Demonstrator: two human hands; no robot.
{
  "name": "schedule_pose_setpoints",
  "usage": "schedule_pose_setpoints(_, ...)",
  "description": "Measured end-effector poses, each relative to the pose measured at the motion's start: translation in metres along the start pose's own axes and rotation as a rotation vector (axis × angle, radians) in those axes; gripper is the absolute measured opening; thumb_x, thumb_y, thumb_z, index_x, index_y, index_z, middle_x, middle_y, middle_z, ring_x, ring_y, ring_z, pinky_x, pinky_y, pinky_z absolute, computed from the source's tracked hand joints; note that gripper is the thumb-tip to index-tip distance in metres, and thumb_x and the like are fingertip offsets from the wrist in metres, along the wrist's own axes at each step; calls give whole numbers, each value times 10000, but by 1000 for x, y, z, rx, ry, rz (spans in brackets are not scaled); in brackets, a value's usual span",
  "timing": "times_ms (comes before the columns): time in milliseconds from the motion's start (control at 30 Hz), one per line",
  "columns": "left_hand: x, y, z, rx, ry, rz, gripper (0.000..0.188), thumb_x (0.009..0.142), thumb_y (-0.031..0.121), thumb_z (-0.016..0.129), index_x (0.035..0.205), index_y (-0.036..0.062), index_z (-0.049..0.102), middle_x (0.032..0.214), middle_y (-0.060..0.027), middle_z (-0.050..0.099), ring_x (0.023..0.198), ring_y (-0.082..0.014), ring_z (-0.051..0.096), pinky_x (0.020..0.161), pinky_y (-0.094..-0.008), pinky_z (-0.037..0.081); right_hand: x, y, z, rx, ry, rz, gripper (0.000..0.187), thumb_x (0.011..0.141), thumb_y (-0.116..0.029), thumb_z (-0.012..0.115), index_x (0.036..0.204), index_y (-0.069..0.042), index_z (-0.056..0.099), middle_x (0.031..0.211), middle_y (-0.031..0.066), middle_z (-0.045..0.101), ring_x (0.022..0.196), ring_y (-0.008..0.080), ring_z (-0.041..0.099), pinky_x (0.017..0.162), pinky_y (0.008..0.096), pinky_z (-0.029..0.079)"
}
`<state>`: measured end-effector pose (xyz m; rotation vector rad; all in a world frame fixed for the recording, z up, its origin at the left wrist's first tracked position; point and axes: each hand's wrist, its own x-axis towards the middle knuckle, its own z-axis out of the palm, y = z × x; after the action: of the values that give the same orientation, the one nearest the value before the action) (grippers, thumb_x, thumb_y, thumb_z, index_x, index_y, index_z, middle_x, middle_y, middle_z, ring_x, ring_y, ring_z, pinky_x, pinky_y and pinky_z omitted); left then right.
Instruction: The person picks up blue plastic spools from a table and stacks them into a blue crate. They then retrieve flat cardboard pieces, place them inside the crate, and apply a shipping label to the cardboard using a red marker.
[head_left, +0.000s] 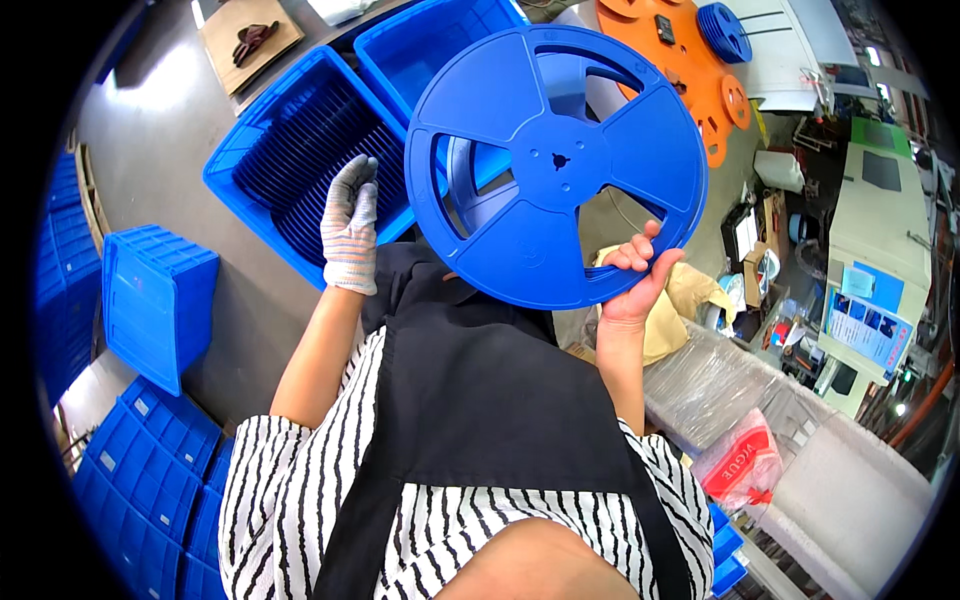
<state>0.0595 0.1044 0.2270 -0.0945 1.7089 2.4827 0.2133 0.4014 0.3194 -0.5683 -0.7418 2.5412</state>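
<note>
My right hand (638,275) is bare and grips a large blue plastic reel (500,245) by its lower right rim, fingers through a cutout. The reel is raised in front of my apron, its round face with a small centre hole and window cutouts turned up to me. My left hand (350,225), in a striped knit glove, is over the near side of a blue crate (250,228). Its fingers are stretched out and appear to hold nothing. Inside the crate, several thin dark-blue discs (300,150) stand on edge in rows. The reel hides the crate's right end.
Another blue crate (405,50) is behind the reel. Blue bins (160,290) are stacked on the left. An orange perforated board (650,50) with small blue reels (724,32) lies at the back right. Right of me are a plastic-wrapped surface (700,385) and a pale machine (880,230).
</note>
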Motion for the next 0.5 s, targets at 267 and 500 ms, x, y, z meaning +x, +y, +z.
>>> schedule_pose_setpoints(267, -16, -8, -4, 31, 134, 69, 381, 932, -34, 501, 1304, 48, 495, 1280, -84, 549, 1192, -165, 519, 1025, -282, 405, 5, 1, -4, 69, -35, 65, 578, 835, -540, 592, 1159, -64, 547, 746, -38, 524, 626, 62, 509, 630, 247, 477)
schedule_pose_setpoints(500, -29, 43, 41, 841, -40, 646, 413, 726, -45, 641, 1131, 14, 590, 1129, -167, 586, 1063, -348, 557, 930, -419, 447, -1, 0, -3, -151, -129, -9, 602, 827, -576, 571, 1163, -77, 549, 743, -36, 532, 620, 95, 510, 645, 287, 464)
